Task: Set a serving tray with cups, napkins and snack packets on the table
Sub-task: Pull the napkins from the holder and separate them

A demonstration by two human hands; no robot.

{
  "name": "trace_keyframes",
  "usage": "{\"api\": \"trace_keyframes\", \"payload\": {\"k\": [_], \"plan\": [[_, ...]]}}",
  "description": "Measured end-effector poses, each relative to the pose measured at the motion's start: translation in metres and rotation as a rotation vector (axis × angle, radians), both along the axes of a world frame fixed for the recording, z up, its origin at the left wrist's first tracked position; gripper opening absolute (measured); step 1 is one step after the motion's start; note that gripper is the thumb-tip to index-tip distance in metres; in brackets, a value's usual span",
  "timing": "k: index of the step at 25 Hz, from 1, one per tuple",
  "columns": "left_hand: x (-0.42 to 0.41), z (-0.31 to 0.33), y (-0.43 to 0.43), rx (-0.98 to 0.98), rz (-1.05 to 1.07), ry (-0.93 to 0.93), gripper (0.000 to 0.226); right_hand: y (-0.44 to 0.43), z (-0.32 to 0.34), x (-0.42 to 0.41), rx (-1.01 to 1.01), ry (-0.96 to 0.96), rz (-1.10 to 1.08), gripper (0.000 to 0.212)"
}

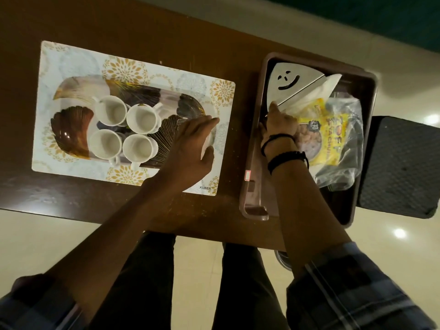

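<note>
A patterned serving tray (71,129) lies on a floral placemat (71,65) and carries several white cups (110,110), mouths up. My left hand (190,148) rests flat on the tray's right end and appears to press a white napkin there. My right hand (279,126) reaches into a brown plastic bin (257,144) on the right. Its fingers grip the corner of a metal napkin holder with a smiley face (285,79), where white napkins (319,91) stick out. Beside my wrist lies a yellow snack packet (326,136).
A clear plastic bag (342,172) lies in the bin under the packet. The brown table (166,32) ends just before my legs. A dark textured stool (402,167) stands right of the bin. A metal vessel (283,259) peeks out below the table edge.
</note>
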State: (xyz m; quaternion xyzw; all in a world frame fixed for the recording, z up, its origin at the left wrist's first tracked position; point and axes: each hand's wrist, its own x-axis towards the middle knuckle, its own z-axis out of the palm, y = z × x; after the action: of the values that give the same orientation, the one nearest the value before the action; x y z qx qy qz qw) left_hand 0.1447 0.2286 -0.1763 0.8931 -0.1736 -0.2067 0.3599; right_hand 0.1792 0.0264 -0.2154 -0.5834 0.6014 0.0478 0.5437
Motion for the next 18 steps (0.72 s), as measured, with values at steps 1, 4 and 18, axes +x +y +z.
{"api": "trace_keyframes", "payload": {"k": [1,4,18], "plan": [[0.0,-0.001,-0.001,0.001,0.001,0.008,0.055,0.0,0.001,-0.001,0.035,-0.068,-0.089,0.034],[0.001,-0.003,-0.005,0.001,0.003,0.039,0.053,0.002,0.013,-0.01,0.275,-0.335,-0.296,0.007],[0.04,0.024,0.01,-0.283,0.531,0.329,0.037,0.056,0.047,-0.09,0.792,-0.498,0.429,0.056]]}}
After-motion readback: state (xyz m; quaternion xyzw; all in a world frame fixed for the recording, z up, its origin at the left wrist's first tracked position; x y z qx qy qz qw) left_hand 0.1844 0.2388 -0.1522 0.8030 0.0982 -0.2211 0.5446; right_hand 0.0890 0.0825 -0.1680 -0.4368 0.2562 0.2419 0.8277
